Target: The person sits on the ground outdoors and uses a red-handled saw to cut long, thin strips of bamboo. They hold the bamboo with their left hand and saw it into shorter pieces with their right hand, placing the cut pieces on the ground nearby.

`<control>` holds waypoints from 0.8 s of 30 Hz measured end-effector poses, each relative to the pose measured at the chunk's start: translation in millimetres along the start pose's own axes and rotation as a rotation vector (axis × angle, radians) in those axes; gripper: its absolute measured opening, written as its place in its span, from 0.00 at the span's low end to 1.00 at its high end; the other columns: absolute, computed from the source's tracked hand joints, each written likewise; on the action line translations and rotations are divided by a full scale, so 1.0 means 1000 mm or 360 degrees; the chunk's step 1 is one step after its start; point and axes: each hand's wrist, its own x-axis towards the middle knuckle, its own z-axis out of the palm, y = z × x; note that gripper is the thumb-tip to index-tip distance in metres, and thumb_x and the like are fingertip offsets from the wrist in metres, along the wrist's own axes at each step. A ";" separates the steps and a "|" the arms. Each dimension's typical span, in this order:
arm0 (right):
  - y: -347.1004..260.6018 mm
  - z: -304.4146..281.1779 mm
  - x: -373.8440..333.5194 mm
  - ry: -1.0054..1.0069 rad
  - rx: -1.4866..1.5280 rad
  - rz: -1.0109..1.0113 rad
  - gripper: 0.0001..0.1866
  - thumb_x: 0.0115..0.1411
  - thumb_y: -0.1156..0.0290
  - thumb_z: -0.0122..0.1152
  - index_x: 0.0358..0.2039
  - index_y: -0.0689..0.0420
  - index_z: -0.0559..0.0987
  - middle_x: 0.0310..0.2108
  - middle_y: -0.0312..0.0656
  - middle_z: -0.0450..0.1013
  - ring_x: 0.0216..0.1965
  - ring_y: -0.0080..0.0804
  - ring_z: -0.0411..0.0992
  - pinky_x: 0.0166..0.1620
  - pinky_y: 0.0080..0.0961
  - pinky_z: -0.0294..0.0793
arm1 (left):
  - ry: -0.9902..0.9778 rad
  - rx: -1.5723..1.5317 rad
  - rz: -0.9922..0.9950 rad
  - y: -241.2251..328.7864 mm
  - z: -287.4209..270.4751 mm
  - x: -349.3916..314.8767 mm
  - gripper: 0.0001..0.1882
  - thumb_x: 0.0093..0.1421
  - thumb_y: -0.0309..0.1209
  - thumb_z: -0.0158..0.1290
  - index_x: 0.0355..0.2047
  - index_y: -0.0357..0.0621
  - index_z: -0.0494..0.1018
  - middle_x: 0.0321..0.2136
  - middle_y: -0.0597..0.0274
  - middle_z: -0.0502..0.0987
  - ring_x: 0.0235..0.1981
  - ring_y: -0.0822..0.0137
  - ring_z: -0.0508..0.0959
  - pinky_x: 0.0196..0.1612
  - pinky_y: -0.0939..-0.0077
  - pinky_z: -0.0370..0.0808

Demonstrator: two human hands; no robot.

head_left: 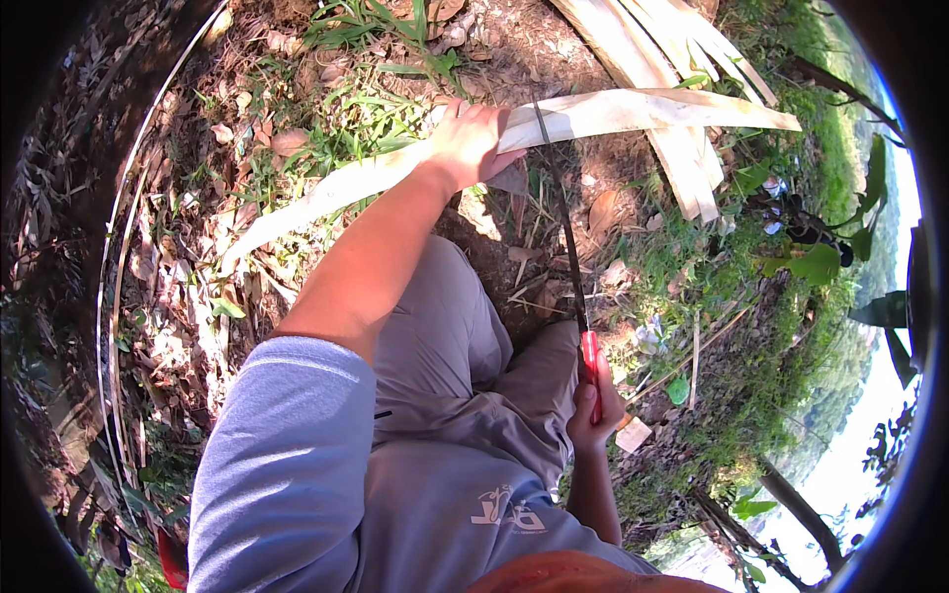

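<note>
My left hand (467,143) is closed round a long, pale wooden strip (652,111), which lies crosswise in front of me and runs out to both sides of the hand. In my right hand (597,407) is the red handle (591,358) of a saw with a long, narrow, dark blade (568,222). The blade points away from me, and its far end crosses the strip just right of my left hand. Whether it has cut into the wood I cannot tell. My bent knees are just below the strip.
Several pale planks (682,163) lie on the ground at the far right, partly under the strip. A thin, curved rod (114,217) runs along the left. Dry leaves, green weeds (371,119) and a small wood offcut (633,435) lie about. Plants and a branch (801,514) stand right.
</note>
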 end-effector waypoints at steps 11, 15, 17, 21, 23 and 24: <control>-0.023 0.118 0.238 0.0302 0.0338 -0.0559 0.24 0.77 0.69 0.55 0.69 0.65 0.76 0.44 0.43 0.84 0.34 0.21 0.73 0.37 0.21 0.73 | -0.0035 0.0006 -0.0078 0.007 -0.002 0.001 0.39 0.70 0.57 0.57 0.69 0.40 0.67 0.57 0.48 0.81 0.64 0.50 0.77 0.72 0.42 0.60; -0.027 0.104 0.204 0.0170 0.0325 -0.0344 0.25 0.77 0.68 0.55 0.70 0.64 0.76 0.42 0.43 0.84 0.32 0.21 0.73 0.37 0.21 0.73 | -0.0069 0.0015 -0.0077 0.001 -0.002 -0.002 0.39 0.70 0.57 0.57 0.70 0.41 0.66 0.59 0.47 0.80 0.65 0.50 0.75 0.74 0.43 0.58; -0.006 0.088 0.160 0.0143 0.0340 -0.0111 0.25 0.76 0.68 0.56 0.71 0.61 0.75 0.44 0.47 0.86 0.34 0.25 0.80 0.41 0.26 0.78 | -0.0084 0.0018 -0.0075 -0.001 0.001 -0.004 0.41 0.71 0.59 0.55 0.71 0.42 0.65 0.60 0.47 0.79 0.67 0.51 0.74 0.75 0.42 0.57; 0.003 0.047 0.064 0.0068 0.0179 0.0107 0.27 0.75 0.65 0.57 0.70 0.63 0.74 0.45 0.52 0.86 0.34 0.27 0.81 0.40 0.27 0.79 | -0.0132 0.0048 0.0007 0.000 -0.001 -0.001 0.41 0.71 0.59 0.55 0.71 0.42 0.64 0.60 0.49 0.79 0.67 0.52 0.74 0.76 0.41 0.57; 0.011 0.033 0.022 0.0103 0.0067 0.0058 0.28 0.75 0.63 0.57 0.69 0.67 0.74 0.46 0.55 0.85 0.33 0.29 0.82 0.39 0.28 0.79 | -0.0060 0.0021 0.0037 0.002 0.002 -0.001 0.39 0.71 0.58 0.56 0.70 0.42 0.66 0.57 0.48 0.81 0.65 0.50 0.76 0.76 0.44 0.57; 0.011 0.024 0.004 0.0107 0.0051 0.0045 0.29 0.75 0.62 0.57 0.69 0.68 0.74 0.46 0.56 0.85 0.33 0.31 0.83 0.38 0.28 0.80 | -0.0060 0.0009 0.0028 0.002 0.001 -0.001 0.39 0.71 0.58 0.56 0.70 0.42 0.66 0.57 0.48 0.81 0.64 0.50 0.76 0.75 0.44 0.58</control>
